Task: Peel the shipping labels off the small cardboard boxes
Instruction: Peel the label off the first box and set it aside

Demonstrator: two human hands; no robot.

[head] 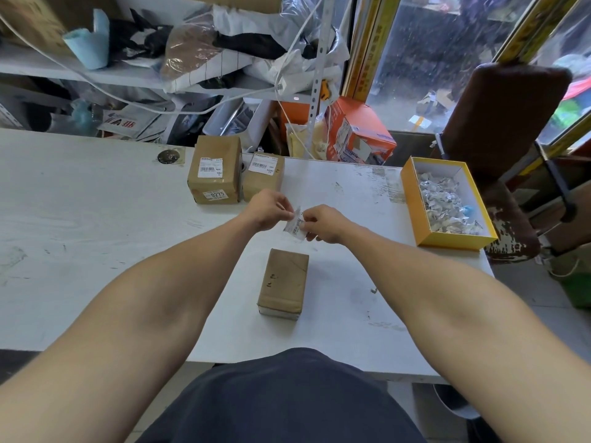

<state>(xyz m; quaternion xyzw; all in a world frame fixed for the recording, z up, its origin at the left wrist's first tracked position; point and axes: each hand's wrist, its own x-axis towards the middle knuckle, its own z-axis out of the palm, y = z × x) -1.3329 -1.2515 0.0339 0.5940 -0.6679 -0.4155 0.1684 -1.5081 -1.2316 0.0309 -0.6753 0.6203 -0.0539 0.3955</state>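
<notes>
Three small cardboard boxes were out on your white table (pixel 96 219), so biggest stuff first. That table filled most of the shot, scuffed and marked up. Over at about 3 o'clock from your hands sat the yellow tray (pixel 412 199), white inside, with a pile of crumpled peeled labels (pixel 447 206) heaped in it. Up at 11 o'clock was the larger labelled box (pixel 215 174), with a white shipping label on top and a "0275" sticker on its near side. Just beside it on the right, touching or nearly so, was the smaller labelled box (pixel 263 180), label on top too. Down at 6 o'clock from your hands, nearer your body, lay the bare box (pixel 284 282), plain brown top showing with only a few dark marks.

Now the small stuff. Your left hand (pixel 267 209) and right hand (pixel 323 223) met above the table, between the far boxes and the bare one. Both had fingertips pinched on the loose shipping label (pixel 295 226), left at its top edge, right along its side, other fingers curled in. It was off any box, barcode side facing you, a bit curled.
</notes>
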